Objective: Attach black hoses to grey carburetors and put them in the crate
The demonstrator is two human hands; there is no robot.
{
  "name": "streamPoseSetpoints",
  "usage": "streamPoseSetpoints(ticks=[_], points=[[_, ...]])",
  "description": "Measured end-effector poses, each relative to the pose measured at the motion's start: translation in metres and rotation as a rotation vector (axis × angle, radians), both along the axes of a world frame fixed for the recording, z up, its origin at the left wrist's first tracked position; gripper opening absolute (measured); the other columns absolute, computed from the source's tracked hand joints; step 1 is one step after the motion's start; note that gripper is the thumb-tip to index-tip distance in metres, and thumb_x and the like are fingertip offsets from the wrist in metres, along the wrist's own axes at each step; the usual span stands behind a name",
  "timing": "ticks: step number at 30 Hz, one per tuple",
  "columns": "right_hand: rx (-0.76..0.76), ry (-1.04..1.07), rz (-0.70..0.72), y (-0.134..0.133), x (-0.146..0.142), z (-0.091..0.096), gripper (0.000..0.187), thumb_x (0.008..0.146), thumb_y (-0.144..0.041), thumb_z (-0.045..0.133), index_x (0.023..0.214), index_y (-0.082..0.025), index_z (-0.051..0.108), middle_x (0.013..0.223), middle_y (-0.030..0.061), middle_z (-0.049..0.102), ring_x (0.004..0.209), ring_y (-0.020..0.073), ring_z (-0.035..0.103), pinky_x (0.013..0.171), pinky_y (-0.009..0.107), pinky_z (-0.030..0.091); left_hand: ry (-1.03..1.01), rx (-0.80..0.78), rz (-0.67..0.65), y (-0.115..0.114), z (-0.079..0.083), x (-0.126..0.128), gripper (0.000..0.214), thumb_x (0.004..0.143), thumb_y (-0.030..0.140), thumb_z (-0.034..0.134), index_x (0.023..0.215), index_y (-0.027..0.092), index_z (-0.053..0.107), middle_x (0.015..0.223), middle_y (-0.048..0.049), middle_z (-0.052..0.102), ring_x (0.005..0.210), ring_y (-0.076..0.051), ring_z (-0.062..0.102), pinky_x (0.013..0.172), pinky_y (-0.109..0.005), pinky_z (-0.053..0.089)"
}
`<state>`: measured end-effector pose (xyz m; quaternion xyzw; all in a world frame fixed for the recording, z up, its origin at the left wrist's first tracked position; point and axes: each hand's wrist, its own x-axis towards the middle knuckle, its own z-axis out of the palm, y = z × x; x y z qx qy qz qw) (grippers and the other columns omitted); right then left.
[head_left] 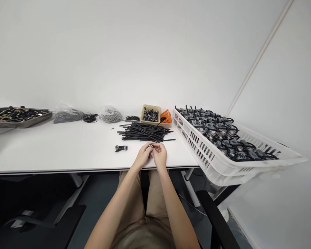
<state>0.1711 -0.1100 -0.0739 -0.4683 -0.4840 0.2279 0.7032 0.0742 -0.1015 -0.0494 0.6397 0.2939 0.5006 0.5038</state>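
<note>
My left hand and my right hand meet over the front of the white table, fingers closed in a pinch. Between the fingertips is a small shiny metal part, mostly covered, so its kind cannot be made out. Just beyond the hands lies a pile of black rubber hoses. To the left of my left hand, a small black elbow-shaped fitting with grey ends rests on the tabletop.
A large white crate of grey-and-black assemblies stands at the right. Along the wall are a cream bin of fittings, an orange basket, clear bags of small parts and a metal tray. A chair armrest is beside me.
</note>
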Motion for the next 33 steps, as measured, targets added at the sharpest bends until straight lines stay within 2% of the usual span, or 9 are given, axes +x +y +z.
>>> streamPoseSetpoints(ticks=[13, 22, 33], points=[[0.011, -0.009, -0.007, -0.0026, -0.0019, 0.0043, 0.008, 0.073, -0.022, 0.058, 0.081, -0.021, 0.061, 0.086, 0.0028, 0.066, 0.082, 0.0173, 0.062, 0.077, 0.031, 0.053, -0.008, -0.033, 0.002, 0.0037, -0.0032, -0.0003, 0.033, 0.079, 0.03, 0.05, 0.102, 0.014, 0.067, 0.091, -0.0056, 0.068, 0.054, -0.01, 0.045, 0.049, -0.022, 0.034], [-0.001, -0.006, -0.015, -0.0043, -0.0026, 0.0055, 0.009, 0.073, -0.022, 0.058, 0.082, -0.021, 0.061, 0.086, 0.0026, 0.066, 0.083, 0.0175, 0.062, 0.077, 0.031, 0.052, -0.046, -0.046, -0.029, 0.0045, -0.0042, 0.0009, 0.034, 0.078, 0.025, 0.048, 0.103, 0.013, 0.067, 0.094, -0.0066, 0.068, 0.057, -0.01, 0.047, 0.05, -0.022, 0.035], [0.0, -0.003, -0.017, -0.0013, -0.0016, 0.0031, 0.009, 0.073, -0.023, 0.059, 0.082, -0.021, 0.061, 0.084, 0.0024, 0.066, 0.08, 0.0174, 0.062, 0.076, 0.031, 0.052, -0.025, -0.033, 0.013, -0.0003, 0.001, 0.0012, 0.035, 0.079, 0.027, 0.046, 0.102, 0.012, 0.067, 0.088, -0.0071, 0.07, 0.053, -0.01, 0.046, 0.049, -0.023, 0.036]])
